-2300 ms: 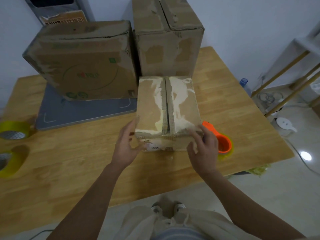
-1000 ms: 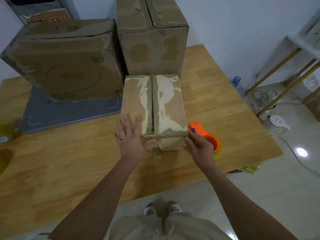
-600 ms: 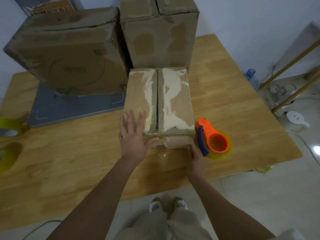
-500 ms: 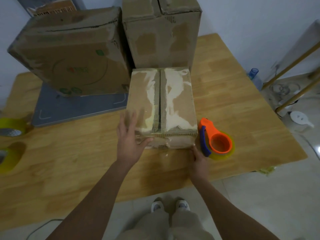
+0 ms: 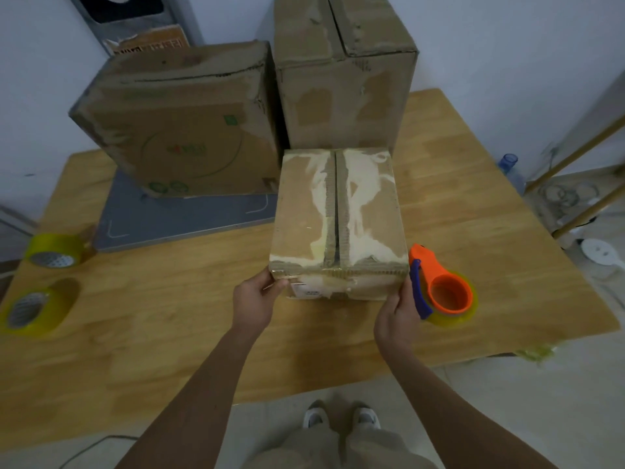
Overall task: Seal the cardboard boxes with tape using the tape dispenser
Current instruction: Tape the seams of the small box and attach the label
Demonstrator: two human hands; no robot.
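Both hands grip the small worn brown cardboard box [image 5: 338,228]: left hand [image 5: 254,301] pinching its near-left corner, right hand [image 5: 397,319] curled at its near-right edge.

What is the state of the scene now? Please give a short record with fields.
small box: on the wooden table, top seam untaped, small box nearest the person
left hand: left hand holds the box's near left corner
right hand: right hand at the near right corner
tape dispenser: orange tape dispenser, right of the box, not held
spare tape: two yellow rolls at the table's left edge
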